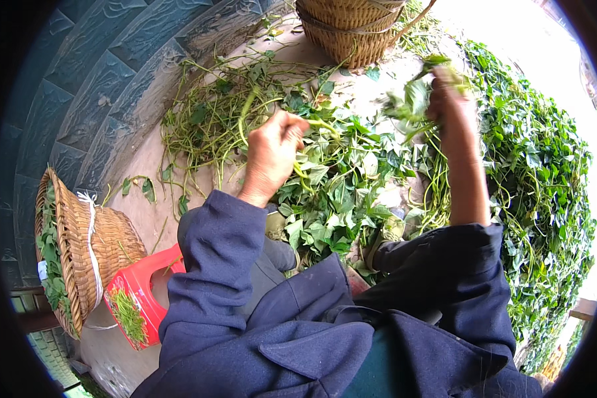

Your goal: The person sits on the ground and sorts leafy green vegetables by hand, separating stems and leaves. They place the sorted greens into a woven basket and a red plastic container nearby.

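Observation:
Pale green leafless stems pass through the closed fingers of my left hand, above the left side of a leaf pile. A blurred bunch of green leaves is in my right hand, raised over the right side. Between and below my hands, loose green leaves lie heaped on the ground around my shoes. A tangle of mostly bare stems spreads beyond my left hand. To the right is a large mound of leafy vines.
A tall wicker basket stands at the top. At the left, a tilted wicker basket with leaves in it sits beside a red plastic stool with cut green bits on it. A blue-grey tiled wall borders the upper left.

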Demonstrator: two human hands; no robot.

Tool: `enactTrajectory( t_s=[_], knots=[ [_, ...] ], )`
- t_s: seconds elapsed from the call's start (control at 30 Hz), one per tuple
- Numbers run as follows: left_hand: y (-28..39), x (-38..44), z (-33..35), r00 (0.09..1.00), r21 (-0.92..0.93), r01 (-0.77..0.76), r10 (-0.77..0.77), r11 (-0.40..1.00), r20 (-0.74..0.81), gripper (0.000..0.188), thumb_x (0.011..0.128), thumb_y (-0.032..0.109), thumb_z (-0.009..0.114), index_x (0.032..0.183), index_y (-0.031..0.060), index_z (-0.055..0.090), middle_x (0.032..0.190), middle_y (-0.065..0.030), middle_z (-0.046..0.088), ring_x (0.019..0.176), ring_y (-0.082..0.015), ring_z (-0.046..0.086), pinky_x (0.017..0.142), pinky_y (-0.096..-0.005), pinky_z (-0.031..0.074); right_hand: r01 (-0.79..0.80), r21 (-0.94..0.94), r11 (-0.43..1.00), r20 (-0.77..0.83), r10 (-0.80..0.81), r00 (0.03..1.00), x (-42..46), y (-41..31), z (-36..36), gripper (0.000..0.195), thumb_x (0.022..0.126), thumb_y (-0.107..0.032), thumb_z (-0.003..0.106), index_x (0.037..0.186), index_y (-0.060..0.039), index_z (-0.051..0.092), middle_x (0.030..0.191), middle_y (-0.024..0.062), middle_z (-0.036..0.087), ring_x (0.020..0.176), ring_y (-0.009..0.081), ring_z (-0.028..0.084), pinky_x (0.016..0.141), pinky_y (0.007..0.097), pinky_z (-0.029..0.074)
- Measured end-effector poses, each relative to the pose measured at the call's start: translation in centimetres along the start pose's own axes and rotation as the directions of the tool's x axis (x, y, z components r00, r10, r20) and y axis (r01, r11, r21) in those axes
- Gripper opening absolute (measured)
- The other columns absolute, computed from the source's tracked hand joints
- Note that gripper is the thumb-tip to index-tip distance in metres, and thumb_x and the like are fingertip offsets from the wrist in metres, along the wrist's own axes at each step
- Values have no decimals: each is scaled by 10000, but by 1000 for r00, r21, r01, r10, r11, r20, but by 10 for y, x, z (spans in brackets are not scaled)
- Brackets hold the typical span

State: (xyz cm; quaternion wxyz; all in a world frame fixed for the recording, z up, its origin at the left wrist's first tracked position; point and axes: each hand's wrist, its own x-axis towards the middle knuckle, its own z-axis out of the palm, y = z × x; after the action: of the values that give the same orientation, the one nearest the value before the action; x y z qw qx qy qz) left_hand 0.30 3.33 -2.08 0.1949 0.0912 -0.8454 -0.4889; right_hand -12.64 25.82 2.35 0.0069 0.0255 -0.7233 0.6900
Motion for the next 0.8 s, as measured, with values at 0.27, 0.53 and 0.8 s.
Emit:
enactTrajectory(
  t_s=[0.27, 0.53, 0.8],
  knots=[
    [-5, -5, 13, 938, -286, 240, -147, 928, 313, 144, 846, 148, 582, 817, 7, 586, 628, -10, 577, 560, -55, 522, 515, -210, 427, 343, -369, 864, 691, 8, 723, -53, 37, 59, 275, 763, -268, 640, 911, -40, 598, 757, 170, 612, 721, 286, 610, 656, 369, 461],
    [0, -4, 0, 851, -628, 443, -79, 640, 519, 243, 885, 250, 524, 752, 48, 549, 576, 35, 466, 460, -37, 378, 420, -195, 345, 576, -493, 652, 663, -147, 734, -50, 34, 54, 196, 772, -183, 592, 905, -39, 587, 795, 171, 605, 758, 319, 592, 680, 389, 451],
    [-4, -21, 10, 786, -6, -133, 109, 991, 609, 281, 789, 79, 606, 1064, 32, 567, 917, -63, 620, 811, -135, 576, 734, -271, 473, 476, -404, 781, 240, -411, 879, 0, 29, 11, 194, 823, -121, 571, 993, -31, 593, 758, 114, 640, 631, 177, 609, 582, 306, 473]
  ],
)
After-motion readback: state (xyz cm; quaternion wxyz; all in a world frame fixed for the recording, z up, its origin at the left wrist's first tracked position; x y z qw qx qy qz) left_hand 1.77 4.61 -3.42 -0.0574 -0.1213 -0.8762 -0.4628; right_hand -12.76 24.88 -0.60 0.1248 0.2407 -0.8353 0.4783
